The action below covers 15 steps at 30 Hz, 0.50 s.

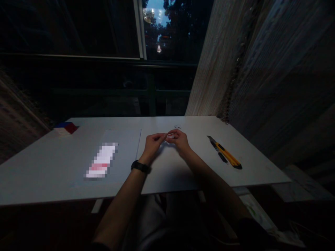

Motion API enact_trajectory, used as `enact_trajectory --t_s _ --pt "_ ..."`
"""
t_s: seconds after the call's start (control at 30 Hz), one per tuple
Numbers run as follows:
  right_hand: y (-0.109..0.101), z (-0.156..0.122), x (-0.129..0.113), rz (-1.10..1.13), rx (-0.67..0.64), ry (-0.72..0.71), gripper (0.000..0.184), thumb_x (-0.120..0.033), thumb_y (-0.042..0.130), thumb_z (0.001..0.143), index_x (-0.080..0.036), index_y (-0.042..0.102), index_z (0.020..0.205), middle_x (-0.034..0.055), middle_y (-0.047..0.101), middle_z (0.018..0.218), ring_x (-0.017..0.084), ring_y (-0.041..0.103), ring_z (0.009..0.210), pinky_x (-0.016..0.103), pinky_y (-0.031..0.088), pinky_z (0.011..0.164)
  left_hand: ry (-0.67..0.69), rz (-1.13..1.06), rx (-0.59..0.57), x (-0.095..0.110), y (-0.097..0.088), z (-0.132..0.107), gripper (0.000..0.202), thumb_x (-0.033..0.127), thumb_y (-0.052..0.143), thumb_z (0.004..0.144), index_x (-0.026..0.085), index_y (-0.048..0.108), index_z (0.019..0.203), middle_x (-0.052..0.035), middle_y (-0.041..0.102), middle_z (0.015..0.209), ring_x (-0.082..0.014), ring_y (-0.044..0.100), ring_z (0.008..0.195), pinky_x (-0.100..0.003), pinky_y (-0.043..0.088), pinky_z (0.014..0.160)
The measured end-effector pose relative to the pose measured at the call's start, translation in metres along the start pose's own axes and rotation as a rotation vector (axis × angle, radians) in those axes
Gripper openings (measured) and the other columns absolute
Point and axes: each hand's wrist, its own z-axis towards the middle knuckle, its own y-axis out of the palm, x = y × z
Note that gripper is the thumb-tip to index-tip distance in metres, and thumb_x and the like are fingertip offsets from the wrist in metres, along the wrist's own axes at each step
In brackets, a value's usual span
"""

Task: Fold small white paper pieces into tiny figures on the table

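Over the middle of the white table (pixel 167 181), my left hand (pixel 154 143) and my right hand (pixel 179 139) meet at the fingertips. Both are closed in a pinch around a small whitish piece (pixel 170 137), mostly covered by the fingers; its kind does not show. A dark band (pixel 140 166) circles my left wrist. Just beyond my right hand lies a small thin, dark, curled item (pixel 177 127), too small to name. To the right rest a yellow and black utility knife (pixel 227 155) with its blade out and a dark slim tool (pixel 220 152) alongside it.
Left of my hands lies a pale sheet (pixel 128 146) with a bright, pixelated phone-like rectangle (pixel 102 160) on it. A blue, red and white cube (pixel 65 128) sits at the far left. Curtains (pixel 206 69) and a dark window (pixel 172 31) stand behind the table.
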Motion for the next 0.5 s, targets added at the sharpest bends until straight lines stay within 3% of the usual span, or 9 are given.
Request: enact_trajectory --t_s 0.27,0.5 --pt "-0.0008 0.0024 0.0004 -0.004 0.083 0.042 0.036 -0.024 0.076 0.042 -0.017 0.055 0.070 -0.0053 0.058 0.053 0.012 0.056 0.048 0.026 0.044 0.052 -0.042 0.062 -0.014 0.0011 0.0024 -0.0023 0.035 0.044 0.068 0.062 0.012 0.071 0.077 -0.0081 0.069 0.071 -0.0173 0.061 0.064 -0.028 0.046 0.062" --pt "-0.0030 0.0047 0.0002 -0.044 0.026 0.016 0.036 -0.025 0.076 0.042 -0.016 0.056 0.070 -0.0030 0.061 0.057 0.013 0.058 0.052 0.028 0.047 0.056 0.049 0.253 -0.008 0.0031 0.0004 -0.0046 0.036 0.048 0.059 0.070 0.015 0.070 0.077 -0.0072 0.068 0.071 -0.0180 0.060 0.067 -0.028 0.043 0.062"
